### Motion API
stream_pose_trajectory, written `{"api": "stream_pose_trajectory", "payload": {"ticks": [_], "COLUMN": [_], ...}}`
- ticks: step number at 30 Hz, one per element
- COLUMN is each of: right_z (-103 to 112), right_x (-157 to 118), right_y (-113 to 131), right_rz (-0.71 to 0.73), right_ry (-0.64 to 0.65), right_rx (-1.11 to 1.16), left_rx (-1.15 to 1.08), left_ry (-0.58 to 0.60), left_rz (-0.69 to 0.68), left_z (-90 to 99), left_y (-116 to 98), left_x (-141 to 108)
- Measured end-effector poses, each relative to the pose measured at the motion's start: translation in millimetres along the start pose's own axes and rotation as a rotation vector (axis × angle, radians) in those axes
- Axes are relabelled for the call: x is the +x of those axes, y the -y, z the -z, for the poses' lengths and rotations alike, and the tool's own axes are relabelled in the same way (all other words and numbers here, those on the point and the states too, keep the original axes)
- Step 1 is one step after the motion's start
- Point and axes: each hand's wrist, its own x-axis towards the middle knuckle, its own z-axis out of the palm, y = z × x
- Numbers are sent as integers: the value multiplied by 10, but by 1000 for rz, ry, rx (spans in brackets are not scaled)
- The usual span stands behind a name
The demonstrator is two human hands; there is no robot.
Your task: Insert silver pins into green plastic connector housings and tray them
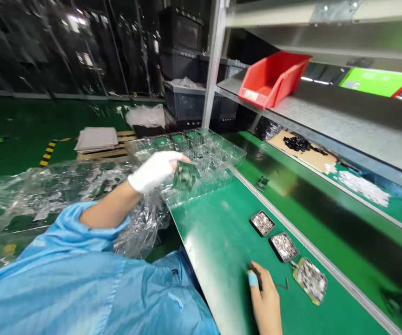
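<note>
My left hand [157,170], in a white glove with bare fingertips, grips a green circuit board [185,176] by its edge. The board is tilted over the near side of a clear plastic tray [214,160], which has compartments and several green boards in its far row. My right hand [266,298], with blue tape round one finger, is low over the green worktop [218,232], fingers partly stretched and nothing visible between them. A small hex key [286,284] lies just right of it. Beyond are three small trays of metal parts [284,246].
A conveyor belt [305,204] runs beyond a metal rail, carrying a circuit board [261,182]. A red bin [273,79] stands on the shelf above. Black parts [298,143] and white parts [363,186] lie on the far side. Plastic sheeting [64,200] covers things at left.
</note>
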Motion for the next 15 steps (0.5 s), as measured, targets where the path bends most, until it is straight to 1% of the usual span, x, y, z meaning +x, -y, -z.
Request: {"api": "stream_pose_trajectory", "payload": {"ticks": [2,3,5,6,8,10,12,13,15], "right_z": [4,1,-16,-29,-66,-111,-153,-169,-182], "right_x": [-20,-27,-38,-44,-59,-80,-101,-110,-120], "right_y": [82,122,197,235,321,419,501,528,546], "right_rz": [39,39,35,38,90,205,319,350,351], "right_ry": [-9,-18,-28,-40,-30,27,95,113,117], "right_rx": [11,18,42,61,100,107,83,69,60], "left_rx": [-177,-250,-365,-403,-419,-362,-281,-250,-191], "left_ry": [292,415,597,663,750,792,803,806,818], "left_rz": [74,135,263,320,379,347,269,228,163], "left_z": [-454,-683,-1120,-1321,-1673,-1947,-2139,-2204,-2278], "left_y": [-55,-65,-44,-17,48,97,108,100,65], "left_x": [-299,-429,-640,-723,-850,-934,-981,-992,-998]}}
